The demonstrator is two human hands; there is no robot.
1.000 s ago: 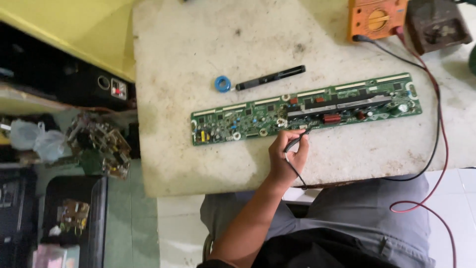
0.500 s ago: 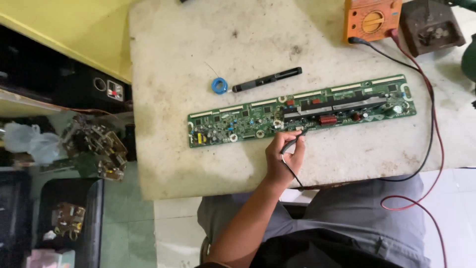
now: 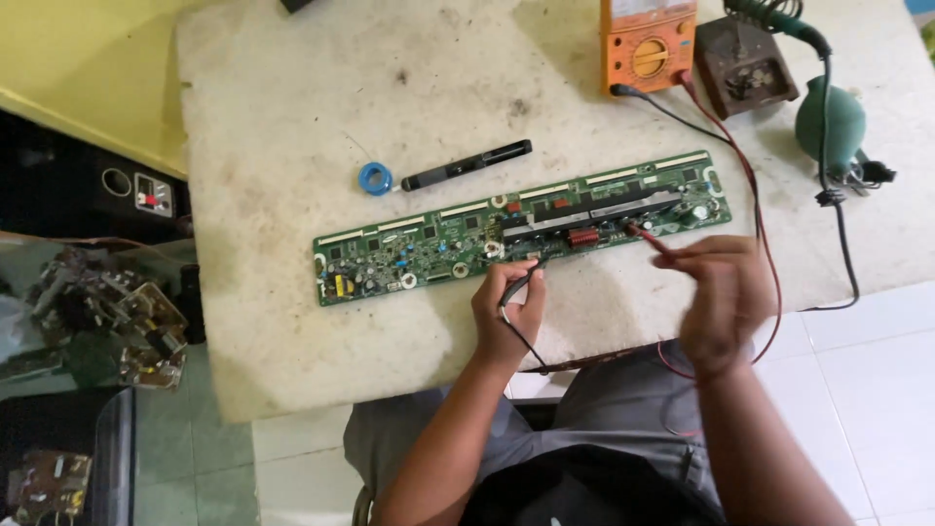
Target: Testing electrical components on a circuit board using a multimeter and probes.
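Green circuit board under probe-holding hands

The board is green, long, dotted with white strips, a red part and a yellow one at its left end. Far right, the meter is orange with a yellow dial; its leads are red and black. The pen is black, the ring blue, the bulb teal (dull, not glossy). The table is off-white and stained.
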